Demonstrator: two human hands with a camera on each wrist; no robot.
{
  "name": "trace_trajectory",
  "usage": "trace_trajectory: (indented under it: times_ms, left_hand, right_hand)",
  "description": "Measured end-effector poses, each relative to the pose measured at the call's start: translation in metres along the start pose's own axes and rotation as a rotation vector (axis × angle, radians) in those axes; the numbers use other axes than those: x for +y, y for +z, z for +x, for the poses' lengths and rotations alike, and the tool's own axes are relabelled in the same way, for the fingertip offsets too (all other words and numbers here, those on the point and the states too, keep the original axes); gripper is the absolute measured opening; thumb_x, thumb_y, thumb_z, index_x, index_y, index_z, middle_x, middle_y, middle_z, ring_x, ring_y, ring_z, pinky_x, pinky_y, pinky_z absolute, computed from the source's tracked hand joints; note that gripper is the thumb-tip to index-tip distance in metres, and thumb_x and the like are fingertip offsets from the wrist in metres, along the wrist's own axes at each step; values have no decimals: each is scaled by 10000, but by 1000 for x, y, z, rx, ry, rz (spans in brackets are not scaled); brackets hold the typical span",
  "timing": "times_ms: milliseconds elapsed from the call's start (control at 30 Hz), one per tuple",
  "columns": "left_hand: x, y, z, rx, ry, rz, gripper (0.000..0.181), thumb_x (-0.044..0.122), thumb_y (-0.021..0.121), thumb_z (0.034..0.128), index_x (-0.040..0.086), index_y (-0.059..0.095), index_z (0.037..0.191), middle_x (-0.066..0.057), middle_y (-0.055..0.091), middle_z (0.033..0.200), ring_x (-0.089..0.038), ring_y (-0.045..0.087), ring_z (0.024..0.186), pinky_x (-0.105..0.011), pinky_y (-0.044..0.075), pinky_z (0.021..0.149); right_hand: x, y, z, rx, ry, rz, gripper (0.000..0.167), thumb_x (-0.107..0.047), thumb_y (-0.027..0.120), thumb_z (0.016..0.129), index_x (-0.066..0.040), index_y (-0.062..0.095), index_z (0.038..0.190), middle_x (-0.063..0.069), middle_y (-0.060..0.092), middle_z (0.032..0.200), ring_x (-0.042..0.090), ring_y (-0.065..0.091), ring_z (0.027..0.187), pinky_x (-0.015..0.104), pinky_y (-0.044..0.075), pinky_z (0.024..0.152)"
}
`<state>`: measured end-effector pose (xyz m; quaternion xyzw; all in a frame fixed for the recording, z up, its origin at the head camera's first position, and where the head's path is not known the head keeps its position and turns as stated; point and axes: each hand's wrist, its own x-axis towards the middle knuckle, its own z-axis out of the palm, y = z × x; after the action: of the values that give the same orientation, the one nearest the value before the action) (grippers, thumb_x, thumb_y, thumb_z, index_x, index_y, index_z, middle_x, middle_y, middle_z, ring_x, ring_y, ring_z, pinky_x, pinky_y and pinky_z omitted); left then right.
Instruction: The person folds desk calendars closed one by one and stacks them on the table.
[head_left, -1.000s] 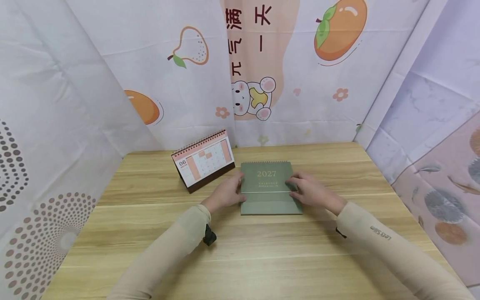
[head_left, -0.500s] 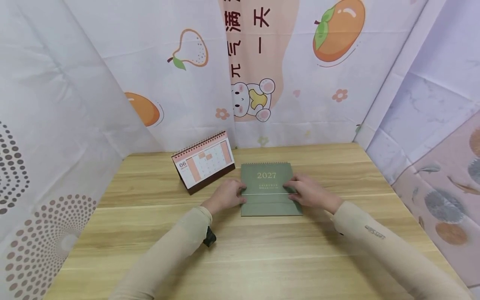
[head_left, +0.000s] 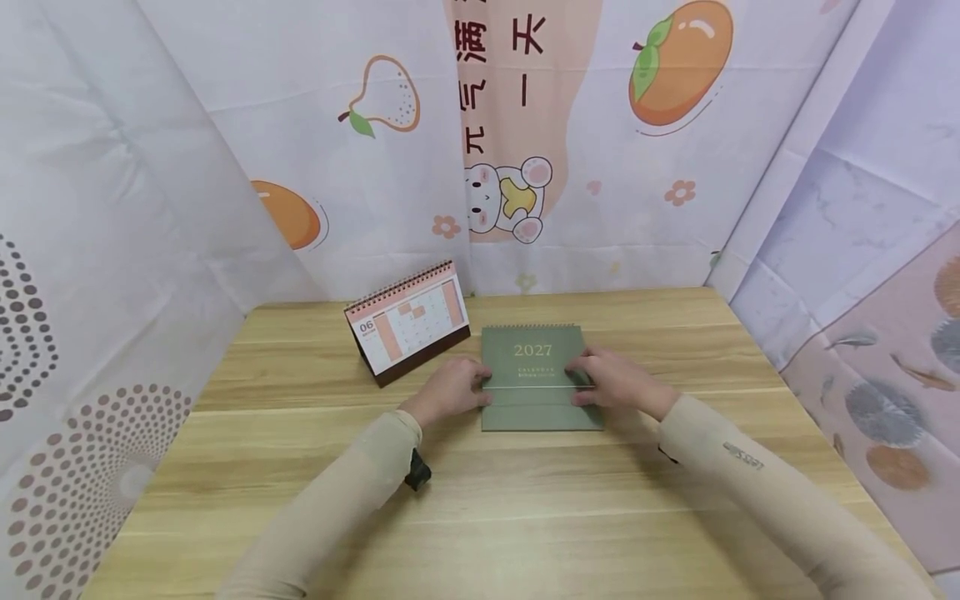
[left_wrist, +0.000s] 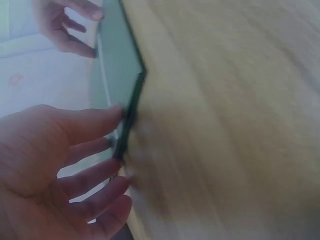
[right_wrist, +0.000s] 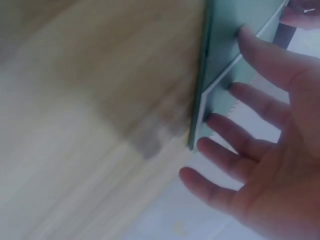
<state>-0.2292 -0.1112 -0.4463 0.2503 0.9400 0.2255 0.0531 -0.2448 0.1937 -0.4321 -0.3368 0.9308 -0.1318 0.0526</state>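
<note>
A green 2027 desk calendar (head_left: pixel 533 363) lies low on the wooden table, spiral binding at its far edge. At its left edge is my left hand (head_left: pixel 451 390); in the left wrist view the thumb tip meets the calendar's edge and the loosely extended fingers (left_wrist: pixel 95 182) reach along the side. My right hand (head_left: pixel 619 382) is over the calendar's right edge. In the right wrist view its thumb and spread fingers (right_wrist: pixel 260 100) are at the green cover, nearly straight; whether every fingertip touches cannot be told.
A pink and white desk calendar (head_left: pixel 408 321) with a dark base stands tilted just beyond the left hand. Printed curtains (head_left: pixel 600 167) hang behind the table (head_left: pixel 480 517) and at both sides.
My right hand has shifted slightly left, farther over the green calendar. The left hand and both calendars stay nearly where they were.
</note>
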Motion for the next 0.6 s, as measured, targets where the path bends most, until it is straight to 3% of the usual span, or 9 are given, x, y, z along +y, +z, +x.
trace_trajectory:
  times_ms: [167,300,433,533,600]
  left_hand:
    - [-8,-13,-4,-69,37,-119,407,115,817,848,-41,699,1205,-135,709,1176,-242,643,1063,-421,507,970]
    - [-19,-34,-11,-214,72,-182,374,150,779,899,5,689,1233,-96,697,1211,-239,637,1121,-398,509,972]
    - [-21,-67,-22,-355,47,-222,393,249,704,967,36,670,1295,-93,675,1269,-223,622,1157,-378,502,981]
    - [-22,-93,-31,-373,0,-263,426,301,688,979,57,653,1327,-93,661,1283,-228,607,1181,-398,493,998]
    - [-25,-108,-38,-343,-20,-270,437,327,688,978,80,644,1336,-69,662,1270,-225,606,1179,-415,489,1002]
  right_hand:
    - [-3,-10,11,-30,-30,33,478,-230,817,879,49,670,1237,235,651,1210,412,610,1128,541,489,964]
    - [-5,-21,22,-53,-94,110,418,-178,738,945,91,647,1251,238,660,1243,429,593,1192,557,460,1014]
    - [-12,-38,35,-115,-95,210,420,-179,671,991,97,610,1302,241,634,1300,440,564,1244,562,439,1043]
    - [-16,-51,44,-196,-42,349,453,-207,632,1017,74,567,1367,241,590,1364,431,552,1264,538,452,1039]
    - [-17,-59,51,-244,10,444,469,-232,615,1029,36,545,1407,230,562,1401,408,545,1273,524,458,1036]
